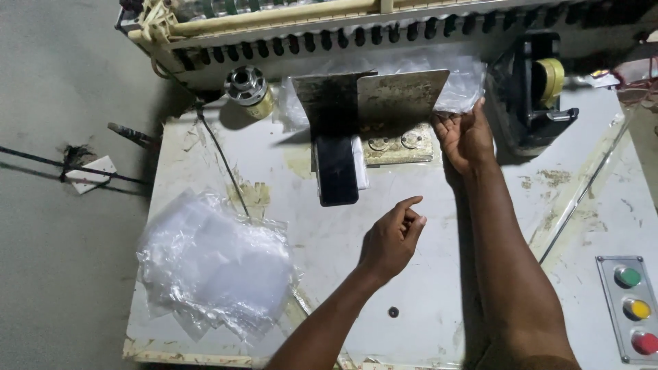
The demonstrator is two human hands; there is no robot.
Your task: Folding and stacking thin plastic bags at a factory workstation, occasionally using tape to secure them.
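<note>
Nearest to you, your left hand (392, 240) hangs just above the white surface (329, 247) with nothing in it: the fingers are loosely curled toward the palm, the forefinger a little extended. To its left, near the front corner, lies a loose pile of clear plastic bags (212, 267).

Farther out, your right hand (466, 137) is up at the edge of the upright metal plate (403, 96), its fingers pinching the edge of a clear plastic bag (460, 82) that sits behind and beside that plate. By the look of it, you are in the middle of setting this one bag in place at the plate (whether the bag's mouth is open cannot be made out). As a judgement, the move in hand asks for a steady pinch on the thin film so it does not slip or crease, with the free hand close enough to help.

A dark rectangular block (337, 171) lies just below the plate. Beyond, a small metal can (248, 88) stands at the left and a black tape dispenser with a yellowish roll (538, 82) at the right, under the long slotted machine (384, 31). The surface is stained and worn; at its right front is a panel with green, yellow and red buttons (634, 308). The grey floor (62, 226) falls away at the left.
</note>
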